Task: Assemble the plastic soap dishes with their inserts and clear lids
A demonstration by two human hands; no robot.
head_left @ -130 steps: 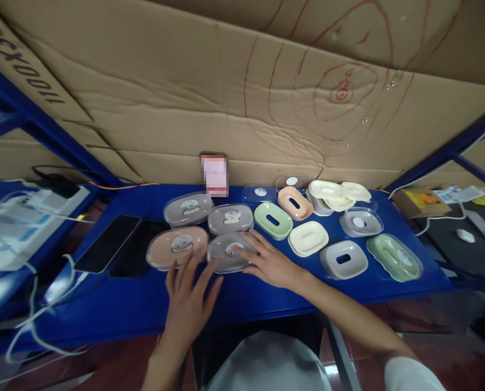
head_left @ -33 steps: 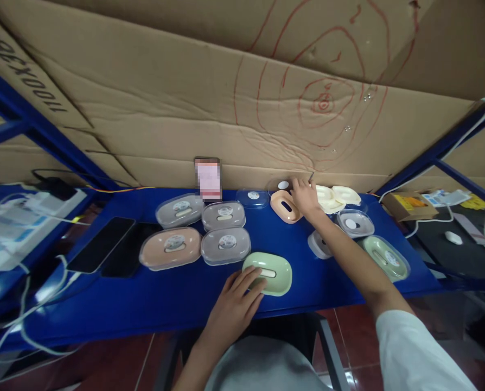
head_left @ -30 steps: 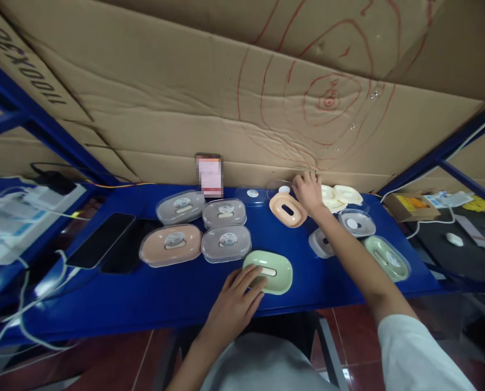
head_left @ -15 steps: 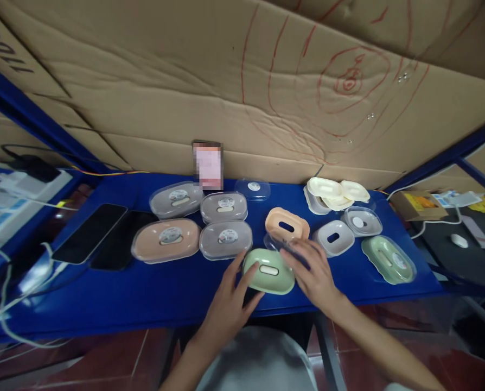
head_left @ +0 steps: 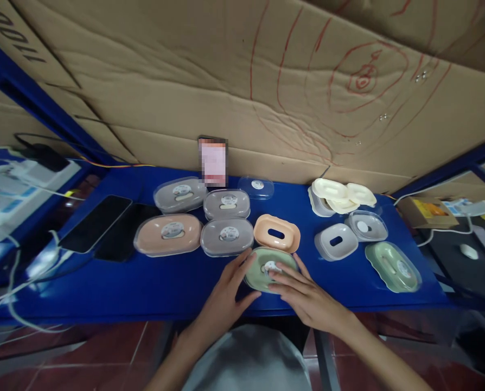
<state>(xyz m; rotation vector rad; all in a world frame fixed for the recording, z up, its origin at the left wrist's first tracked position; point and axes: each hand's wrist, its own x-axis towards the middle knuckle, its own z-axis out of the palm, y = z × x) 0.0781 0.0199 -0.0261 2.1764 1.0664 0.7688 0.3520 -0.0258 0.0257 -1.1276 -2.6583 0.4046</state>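
Note:
A green soap dish (head_left: 255, 278) sits near the front edge of the blue table, with a clear stickered lid (head_left: 268, 257) over it. My left hand (head_left: 228, 288) grips the dish by its left end, thumb at the front and fingers at the back. Across the lid's right side lie the fingers of my right hand (head_left: 310, 296), which hold it against the dish. Whether the lid is fully seated cannot be made out. Just behind stands an open peach soap dish (head_left: 292, 239) with a slot in its bottom.
Lidded grey dishes (head_left: 216, 247) and a lidded peach dish (head_left: 145, 236) stand left. On the right are an open grey dish (head_left: 348, 241), cream trays (head_left: 330, 188) and another lidded green dish (head_left: 389, 269). A loose clear lid (head_left: 246, 189) lies behind, near black phones (head_left: 98, 222) and cables.
My right hand has brought the clear lid from beside the green dish onto its top. My left hand keeps its hold. The view has shifted slightly.

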